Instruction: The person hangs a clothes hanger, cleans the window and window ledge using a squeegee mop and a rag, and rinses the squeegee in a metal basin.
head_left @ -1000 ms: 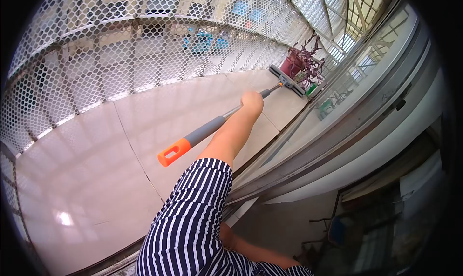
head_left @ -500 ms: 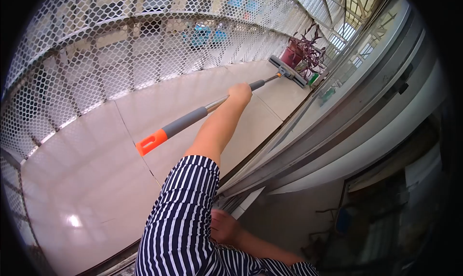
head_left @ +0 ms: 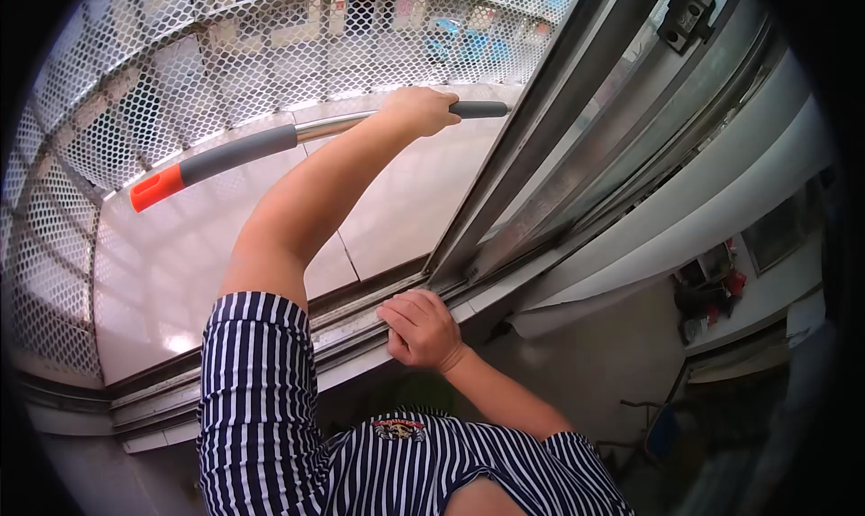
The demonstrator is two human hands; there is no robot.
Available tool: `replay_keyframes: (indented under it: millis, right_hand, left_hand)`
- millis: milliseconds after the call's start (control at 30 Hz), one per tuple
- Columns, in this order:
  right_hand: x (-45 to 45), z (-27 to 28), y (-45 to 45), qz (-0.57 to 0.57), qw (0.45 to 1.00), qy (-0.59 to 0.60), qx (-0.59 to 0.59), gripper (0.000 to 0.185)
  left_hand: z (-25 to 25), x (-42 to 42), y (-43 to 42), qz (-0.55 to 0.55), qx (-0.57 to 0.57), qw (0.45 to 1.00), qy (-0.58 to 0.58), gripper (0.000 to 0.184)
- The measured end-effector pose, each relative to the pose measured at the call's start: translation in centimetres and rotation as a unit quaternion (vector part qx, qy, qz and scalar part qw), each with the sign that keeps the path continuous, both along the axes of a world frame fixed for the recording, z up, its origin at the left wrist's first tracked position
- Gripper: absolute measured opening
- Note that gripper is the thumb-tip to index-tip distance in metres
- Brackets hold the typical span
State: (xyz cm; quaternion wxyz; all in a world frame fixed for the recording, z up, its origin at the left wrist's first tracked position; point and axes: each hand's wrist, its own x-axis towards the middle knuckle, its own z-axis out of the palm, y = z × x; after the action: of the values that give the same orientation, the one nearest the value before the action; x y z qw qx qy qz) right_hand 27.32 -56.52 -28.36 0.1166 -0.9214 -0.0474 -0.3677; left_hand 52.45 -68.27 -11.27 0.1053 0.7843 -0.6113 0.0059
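Observation:
My left hand (head_left: 419, 112) is closed round a long metal pole (head_left: 335, 125), which lies across the view over the pale tiled ledge (head_left: 387, 187). The pole's orange end (head_left: 157, 188) with a grey grip (head_left: 239, 153) points left. On its other side, a second grey sleeve (head_left: 479, 109) reaches the window frame, which hides the far end. Nearer my body, my right hand (head_left: 423, 328) grips the edge of the window sill (head_left: 350, 328), its fingers curled over the tracks.
White metal mesh (head_left: 243, 65) encloses the ledge outside. The sliding window frame (head_left: 532, 124) slants up on the right, with a black fitting (head_left: 687, 16) on it. A white curtain (head_left: 667, 219) hangs beside it. Indoors are a blue chair (head_left: 662, 433) and a shelf with objects (head_left: 752, 291).
The pole has swung flatter and moved left and up with my left hand. The view has turned, so the flat head and plant are out of sight. My right hand has come fully into view.

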Motion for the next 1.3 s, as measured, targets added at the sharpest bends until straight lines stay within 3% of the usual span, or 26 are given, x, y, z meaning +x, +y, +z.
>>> replay_keyframes:
  millis: [133,433,700,767,967,1167,1300]
  right_hand:
    - [-0.2,0.1,0.1,0.006,1.000,-0.018,0.006,0.026]
    - [-0.5,-1.0,-0.6,0.036,0.998,-0.050,0.004,0.023]
    - [-0.4,-1.3,-0.5,0.038,0.997,-0.059,0.001,0.022]
    - [-0.3,-1.3,-0.3,0.029,0.998,-0.047,-0.016,0.024]
    - [-0.2,-0.9,0.0,0.019,0.999,-0.030,-0.029,0.025]
    - [-0.2,-0.5,-0.1,0.018,1.000,-0.007,-0.019,0.026]
    - [-0.1,-0.4,-0.1,0.009,1.000,-0.011,-0.023,0.028]
  left_hand:
    - [1.9,-1.0,7.1,0.045,0.022,0.999,0.003,0.050]
    - [4.8,-4.5,20.9,0.128,0.007,0.992,-0.007,0.050]
    - [8.2,-8.2,30.9,0.265,0.081,0.955,0.108,0.051]
    - [6.6,-7.2,31.1,0.213,0.066,0.972,0.070,0.049]
    - [2.9,-5.9,24.0,0.212,0.176,0.949,0.153,0.026]
    - [-1.7,-4.1,14.8,0.125,0.192,0.958,0.171,0.027]
    - [-3.2,-3.1,11.4,0.134,0.125,0.969,0.164,0.030]
